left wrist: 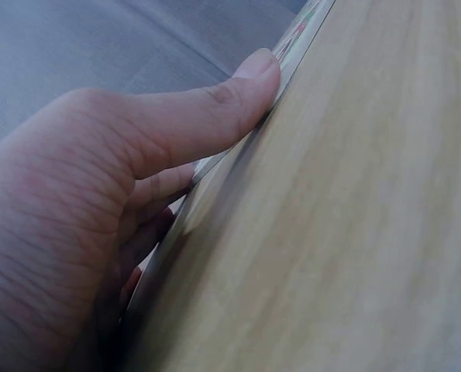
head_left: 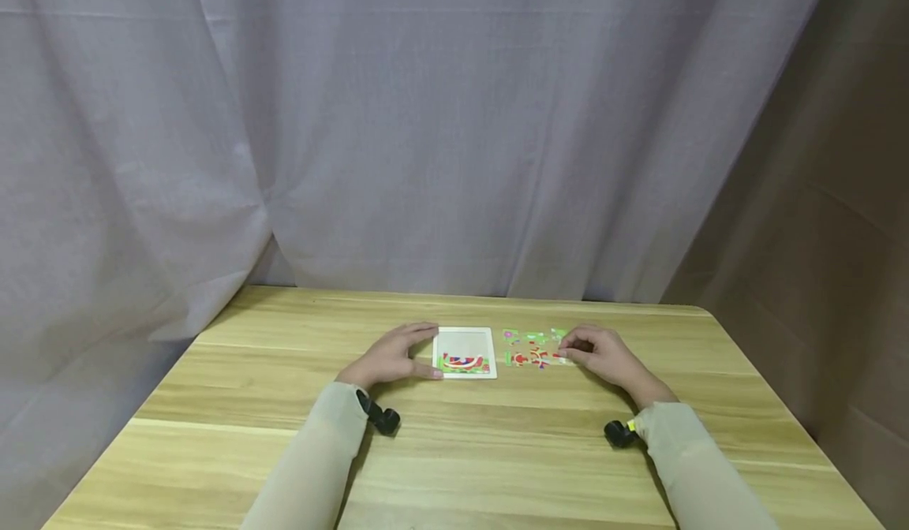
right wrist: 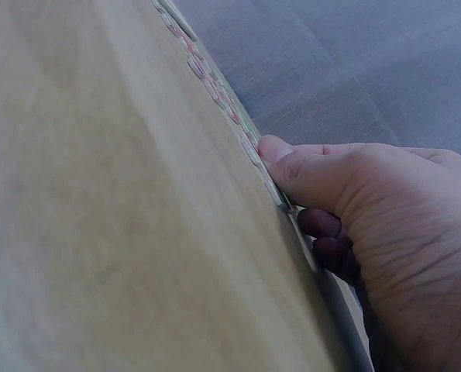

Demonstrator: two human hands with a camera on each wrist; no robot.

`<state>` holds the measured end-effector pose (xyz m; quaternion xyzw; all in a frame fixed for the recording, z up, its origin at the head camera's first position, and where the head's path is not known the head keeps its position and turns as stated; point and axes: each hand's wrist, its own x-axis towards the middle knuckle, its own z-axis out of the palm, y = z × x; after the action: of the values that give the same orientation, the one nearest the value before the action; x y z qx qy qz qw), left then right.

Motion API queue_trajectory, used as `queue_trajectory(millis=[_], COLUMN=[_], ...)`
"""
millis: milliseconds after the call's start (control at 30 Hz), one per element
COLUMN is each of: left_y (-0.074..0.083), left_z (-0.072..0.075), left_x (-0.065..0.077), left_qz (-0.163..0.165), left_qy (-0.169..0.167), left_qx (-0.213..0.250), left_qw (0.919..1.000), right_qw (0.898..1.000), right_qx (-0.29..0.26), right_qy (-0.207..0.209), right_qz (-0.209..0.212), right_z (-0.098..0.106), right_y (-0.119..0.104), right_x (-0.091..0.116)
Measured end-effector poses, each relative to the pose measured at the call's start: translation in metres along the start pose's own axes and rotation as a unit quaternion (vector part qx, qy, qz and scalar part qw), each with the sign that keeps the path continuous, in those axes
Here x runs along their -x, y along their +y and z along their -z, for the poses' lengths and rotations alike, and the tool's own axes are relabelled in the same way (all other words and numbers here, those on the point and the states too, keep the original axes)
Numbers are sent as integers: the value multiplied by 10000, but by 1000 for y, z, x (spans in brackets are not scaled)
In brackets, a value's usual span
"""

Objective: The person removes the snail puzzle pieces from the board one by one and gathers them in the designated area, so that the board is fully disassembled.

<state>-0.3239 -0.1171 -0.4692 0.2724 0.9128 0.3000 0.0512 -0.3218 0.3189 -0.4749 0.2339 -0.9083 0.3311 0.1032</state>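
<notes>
A white-framed puzzle tray point(head_left: 465, 330) lies on the table, its lower part filled with a red, green and white picture. My left hand point(head_left: 394, 355) is at its left side, thumb touching the lower left corner and fingers by the upper left edge. In the left wrist view the thumb point(left wrist: 215, 116) lies along the tray's edge. Loose puzzle pieces point(head_left: 521, 359) are spread right of the tray. My right hand point(head_left: 602, 354) is at their right end, thumb and forefinger pinching a puzzle piece largely hidden by the fingertips; its other fingers are curled.
The wooden table point(head_left: 497, 467) reaches back to a grey curtain point(head_left: 454, 136). A darker curtain point(head_left: 817, 262) hangs at the right. Small black cameras are strapped to both wrists.
</notes>
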Motion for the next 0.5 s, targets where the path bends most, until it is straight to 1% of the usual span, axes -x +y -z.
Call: queue_trajectory(millis=[200, 367, 433, 500], left_y=[2, 2, 2, 3], left_z=[4, 3, 1, 0], left_x=[-1, 0, 1, 3], left_qz=[-29, -2, -6, 3], left_qy=[7, 12, 16, -2], left_qx=[22, -12, -24, -49], left_qw=[10000, 10000, 10000, 10000], right_qw=[10000, 9995, 9992, 9983], right_qx=[28, 19, -57, -233], right_qy=[78, 291, 405, 471], right_qz=[-28, -108, -10, 258], right_z=[2, 2, -2, -9], right_y=[-1, -7, -14, -24], right_x=[-1, -3, -5, -8])
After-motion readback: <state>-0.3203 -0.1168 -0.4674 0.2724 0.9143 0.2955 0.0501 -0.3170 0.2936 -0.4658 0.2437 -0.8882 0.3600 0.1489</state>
